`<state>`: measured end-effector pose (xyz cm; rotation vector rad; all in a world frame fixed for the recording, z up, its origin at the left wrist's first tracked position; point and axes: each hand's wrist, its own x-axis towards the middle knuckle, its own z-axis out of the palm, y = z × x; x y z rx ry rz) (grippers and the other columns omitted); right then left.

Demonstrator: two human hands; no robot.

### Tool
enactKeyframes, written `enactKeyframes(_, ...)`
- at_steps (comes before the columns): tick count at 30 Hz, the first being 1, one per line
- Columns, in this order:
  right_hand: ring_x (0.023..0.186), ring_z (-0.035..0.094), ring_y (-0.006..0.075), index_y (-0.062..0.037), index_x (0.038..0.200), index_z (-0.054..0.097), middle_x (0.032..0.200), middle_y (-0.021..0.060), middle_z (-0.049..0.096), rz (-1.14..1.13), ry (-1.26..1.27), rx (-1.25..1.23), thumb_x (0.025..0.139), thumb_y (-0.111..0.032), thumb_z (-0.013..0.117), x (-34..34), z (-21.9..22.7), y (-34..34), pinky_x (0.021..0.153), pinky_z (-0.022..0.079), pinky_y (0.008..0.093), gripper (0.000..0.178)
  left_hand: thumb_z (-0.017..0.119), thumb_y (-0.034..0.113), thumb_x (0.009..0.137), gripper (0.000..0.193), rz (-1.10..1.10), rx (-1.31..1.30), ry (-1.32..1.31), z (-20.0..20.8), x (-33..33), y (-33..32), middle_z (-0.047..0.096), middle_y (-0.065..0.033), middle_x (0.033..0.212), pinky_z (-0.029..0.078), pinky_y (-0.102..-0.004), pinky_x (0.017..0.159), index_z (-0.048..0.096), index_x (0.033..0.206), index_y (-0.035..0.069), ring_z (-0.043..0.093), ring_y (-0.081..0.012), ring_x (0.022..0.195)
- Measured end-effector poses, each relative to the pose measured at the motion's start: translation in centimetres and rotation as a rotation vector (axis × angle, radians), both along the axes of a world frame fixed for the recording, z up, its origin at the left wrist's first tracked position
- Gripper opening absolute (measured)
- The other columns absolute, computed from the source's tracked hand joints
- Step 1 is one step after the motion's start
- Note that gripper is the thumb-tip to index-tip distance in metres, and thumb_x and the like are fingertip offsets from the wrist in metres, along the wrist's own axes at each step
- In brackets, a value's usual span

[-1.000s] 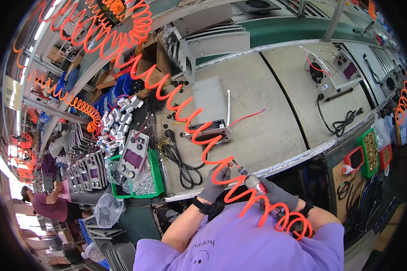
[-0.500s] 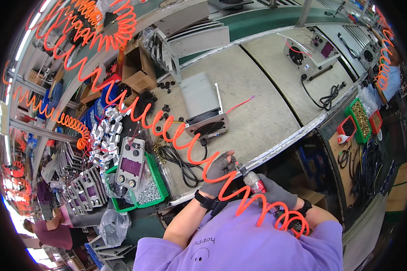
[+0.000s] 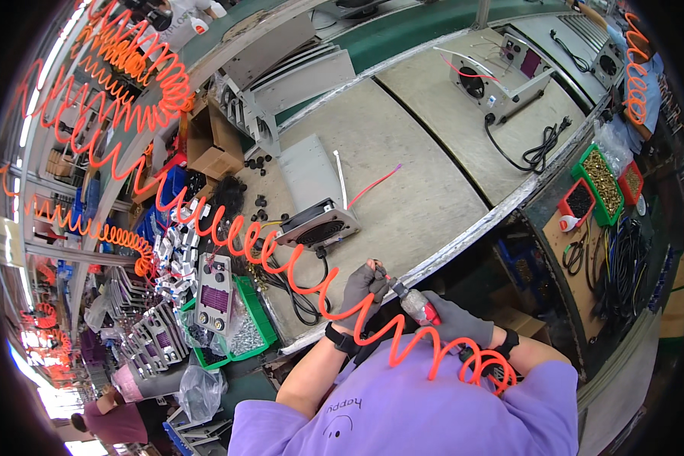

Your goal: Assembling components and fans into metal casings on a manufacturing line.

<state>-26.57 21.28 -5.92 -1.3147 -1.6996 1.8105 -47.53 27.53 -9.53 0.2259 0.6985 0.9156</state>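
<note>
My right hand point(image 3: 457, 319), in a grey fingerless-tip glove, is wrapped around an air screwdriver point(image 3: 418, 306) with a pale body and a red band. The tool points left, and an orange coiled air hose point(image 3: 391, 356) loops across in front of me. My left hand point(image 3: 362, 289) is closed by the tool's tip, fingers pinched together; anything between them is too small to make out. Both hands are held over the table's near edge. Beyond them on the table sits a grey metal housing point(image 3: 311, 171) with a black fan point(image 3: 328, 229) in its end plate and a red wire point(image 3: 376, 185).
A green bin point(image 3: 262, 308) of small screws stands at left, with a purple-grey panel point(image 3: 214, 292) on it. A black power cord point(image 3: 300, 304) lies nearby. Another fan unit point(image 3: 479, 80) is far right. Screw trays point(image 3: 600, 182) stand at right, near another person's blue sleeve point(image 3: 619, 129).
The view has shifted, so the table and fan housing appear farther left. Both hands stay together, the screwdriver's tip still by my left fingers.
</note>
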Motion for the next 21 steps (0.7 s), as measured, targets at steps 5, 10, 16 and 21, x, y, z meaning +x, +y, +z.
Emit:
enactKeyframes(5, 0.072, 0.062, 0.0306, -0.0038, 0.125, 0.03, 0.087, 0.0196, 0.06, 0.01, -0.011, -0.025, 0.073, -0.032, 0.065, 2.4, -0.9, 1.1, 0.066, 0.048, 0.0365, 0.069, 0.045, 0.02, 0.091, 0.023, 0.04, 0.221, 0.39, 0.8, 2.5, 0.9, 0.043, -0.001, 0.06, 0.026, -0.0221, 0.041, 0.048, 0.095, -0.002, 0.033, -0.0074, 0.045)
enactKeyframes(10, 0.067, 0.061, 0.0243, -0.0038, 0.126, 0.03, 0.089, 0.0158, 0.059, 0.056, 0.071, -0.026, 0.073, -0.026, 0.065, 4.3, -0.6, 2.5, 0.064, 0.048, 0.0351, 0.067, 0.045, 0.022, 0.092, 0.023, 0.064, 0.186, 0.338, 1.3, 4.1, 1.0, 0.045, -0.0014, 0.063, 0.03, -0.0227, 0.042, 0.049, 0.097, -0.001, 0.037, -0.0085, 0.047)
enactKeyframes(16, 0.062, 0.056, 0.0146, -0.0042, 0.126, 0.033, 0.088, 0.0089, 0.052, 0.062, 0.357, -0.27, 0.071, -0.012, 0.061, 6.3, 1.3, 4.3, 0.057, 0.048, 0.0288, 0.062, 0.051, 0.019, 0.089, 0.019, 0.336, 0.031, 0.84, -3.7, -0.2, 0.8, 0.054, -0.0055, 0.08, 0.046, -0.0282, 0.052, 0.05, 0.098, 0.003, 0.054, -0.0138, 0.063)
enactKeyframes(21, 0.057, 0.053, 0.0127, -0.0047, 0.125, 0.033, 0.081, 0.0066, 0.05, -0.004, 0.526, -0.545, 0.067, -0.014, 0.06, 8.5, 4.6, 6.1, 0.052, 0.046, 0.0256, 0.065, 0.063, 0.02, 0.081, 0.024, 0.468, 0.485, 1.431, -7.8, -11.1, 5.3, 0.054, -0.003, 0.082, 0.043, -0.0288, 0.06, 0.054, 0.094, 0.002, 0.049, -0.0141, 0.068)
